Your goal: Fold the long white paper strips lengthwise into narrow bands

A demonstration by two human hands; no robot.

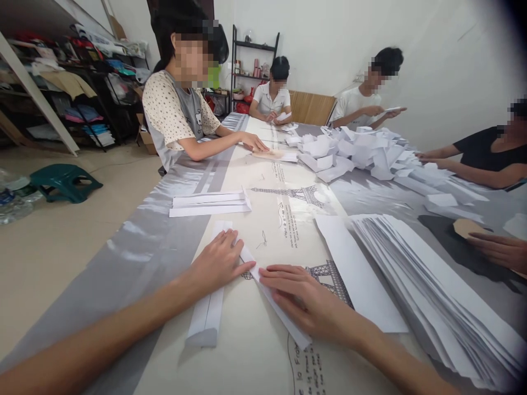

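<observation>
A narrow folded paper strip (pixel 274 299) lies at a slant on the table in front of me. My left hand (pixel 220 255) has its fingers and thumb closed on the far end of it. Along the strip's middle, my right hand (pixel 302 296) presses with its fingers together, partly covering the paper. Beneath my left wrist, another folded paper (pixel 206 321) stretches toward me, its middle hidden by the hand. Farther off to the left lies a third folded paper (pixel 209 203), apart from both hands.
A thick stack of white sheets (pixel 428 291) is to my right, with a loose sheet (pixel 358 274) beside it. Crumpled-looking folded papers are heaped (pixel 362 148) at the back right. Several people work around the table. A green stool (pixel 63 181) stands on the floor at left.
</observation>
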